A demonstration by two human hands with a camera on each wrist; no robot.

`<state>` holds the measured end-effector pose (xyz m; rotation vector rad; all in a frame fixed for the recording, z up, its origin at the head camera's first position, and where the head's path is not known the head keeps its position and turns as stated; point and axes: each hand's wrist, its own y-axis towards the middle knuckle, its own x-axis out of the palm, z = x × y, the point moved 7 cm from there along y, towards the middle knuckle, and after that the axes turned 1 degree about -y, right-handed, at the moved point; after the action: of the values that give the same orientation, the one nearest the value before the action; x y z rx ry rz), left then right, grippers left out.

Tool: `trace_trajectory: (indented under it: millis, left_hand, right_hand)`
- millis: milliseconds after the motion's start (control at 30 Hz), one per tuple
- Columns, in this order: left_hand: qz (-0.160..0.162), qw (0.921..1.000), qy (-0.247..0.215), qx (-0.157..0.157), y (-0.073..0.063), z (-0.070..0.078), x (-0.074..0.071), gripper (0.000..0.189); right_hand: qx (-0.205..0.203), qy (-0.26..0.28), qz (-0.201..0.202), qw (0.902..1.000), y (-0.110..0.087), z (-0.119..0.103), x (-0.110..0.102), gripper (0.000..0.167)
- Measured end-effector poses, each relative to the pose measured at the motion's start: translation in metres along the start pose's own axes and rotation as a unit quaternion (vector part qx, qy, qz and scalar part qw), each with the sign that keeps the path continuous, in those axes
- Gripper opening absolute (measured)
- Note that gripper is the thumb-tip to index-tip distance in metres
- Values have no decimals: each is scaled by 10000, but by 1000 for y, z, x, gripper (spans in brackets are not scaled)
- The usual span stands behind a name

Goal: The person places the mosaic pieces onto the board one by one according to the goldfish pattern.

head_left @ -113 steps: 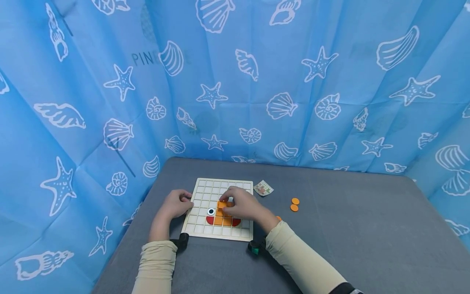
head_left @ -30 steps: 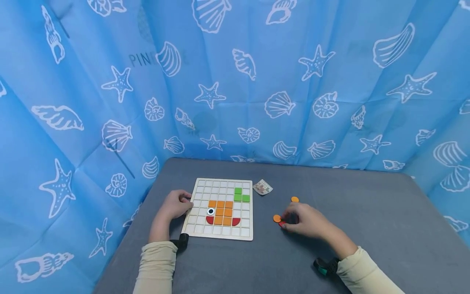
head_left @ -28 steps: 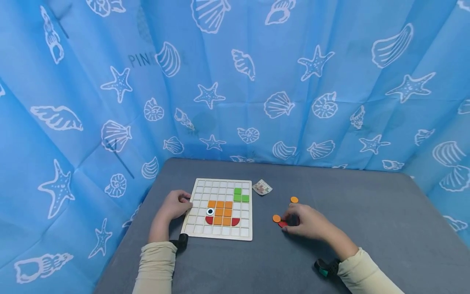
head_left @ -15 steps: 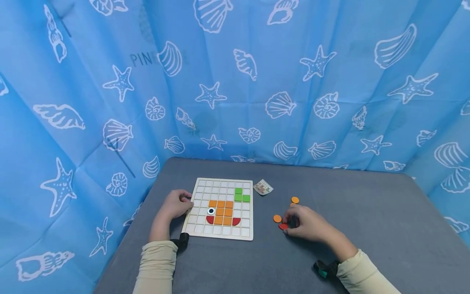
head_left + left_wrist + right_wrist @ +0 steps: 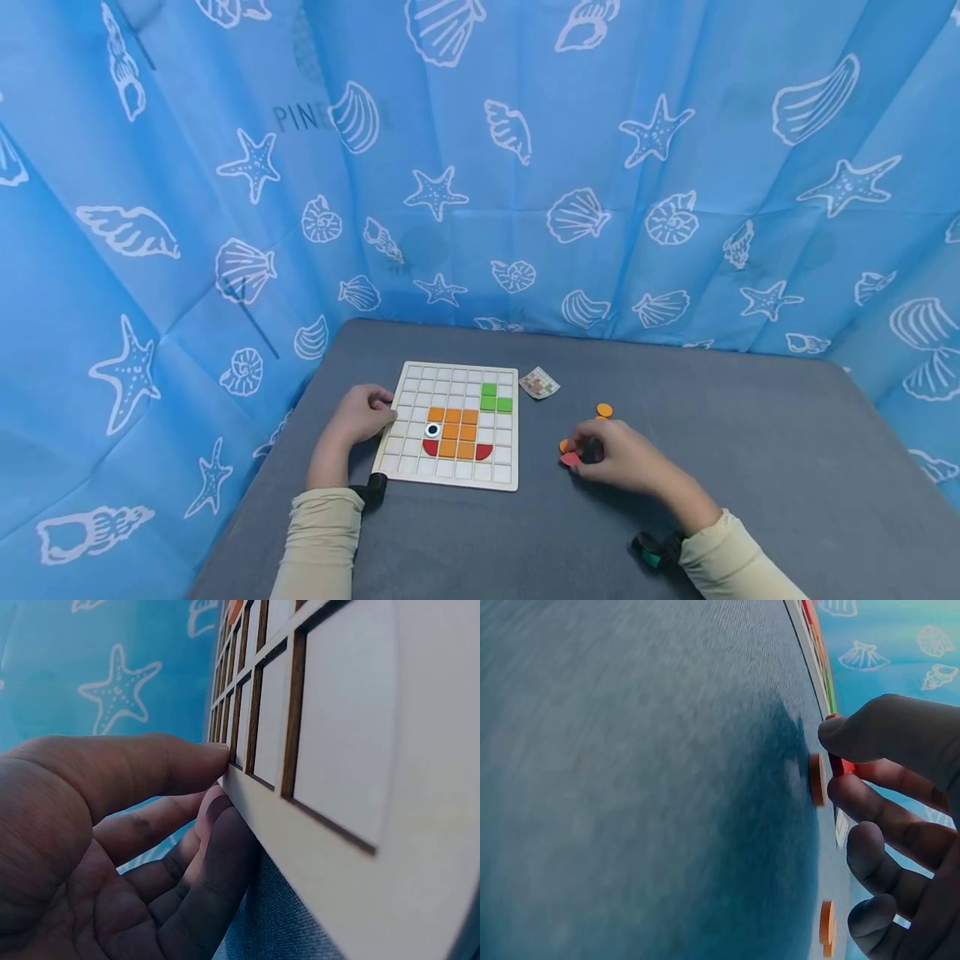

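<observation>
A wooden grid board [image 5: 446, 472] lies on the grey table, with orange square tiles [image 5: 450, 432], a round eye tile [image 5: 432, 430], two red quarter-round tiles [image 5: 483, 452] and green squares [image 5: 489, 403] set in its cells. My left hand [image 5: 363, 414] pinches the board's left edge; in the left wrist view the thumb [image 5: 172, 761] presses the frame and the curled fingers lie below. To the right of the board, my right hand [image 5: 624, 454] pinches a small red tile [image 5: 570, 459] between thumb and fingers. The right wrist view shows that red tile [image 5: 840, 759] just off the table.
Loose orange discs lie near my right hand: one [image 5: 604, 410] behind it, another [image 5: 564, 447] partly hidden beside the red tile. A small pattern card [image 5: 540, 383] rests by the board's upper right corner. A blue shell-print curtain [image 5: 480, 167] hangs behind the table.
My right hand has gone from an orange square on the board to the loose pieces at right, then taken up a red tile and shifted slightly left. The left hand has stayed at the board's edge.
</observation>
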<state>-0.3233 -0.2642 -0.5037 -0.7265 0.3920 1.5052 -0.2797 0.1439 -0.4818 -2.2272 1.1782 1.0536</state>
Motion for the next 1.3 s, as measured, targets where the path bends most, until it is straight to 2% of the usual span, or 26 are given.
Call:
trace_trajectory:
  millis: [267, 533, 667, 967, 1300]
  left_hand:
    - [27, 10000, 33, 5, 0, 1, 1, 34]
    - [59, 10000, -18, -20, -1, -1, 2, 33]
    - [45, 10000, -73, -17, 0, -2, 2, 33]
    - [37, 10000, -59, -23, 0, 0, -1, 34]
    - [41, 10000, -31, 1, 0, 0, 0, 32]
  right_hand:
    - [-116, 19, 62, 9999, 15, -13, 8, 18]
    - [-821, 267, 349, 9957, 34, -36, 16, 15]
    - [-1045, 306, 381, 9933, 45, -43, 22, 15]
    - [-1144, 271, 296, 9926, 76, -59, 34, 14]
    - [-1064, 9, -24, 9943, 128, -84, 47, 17]
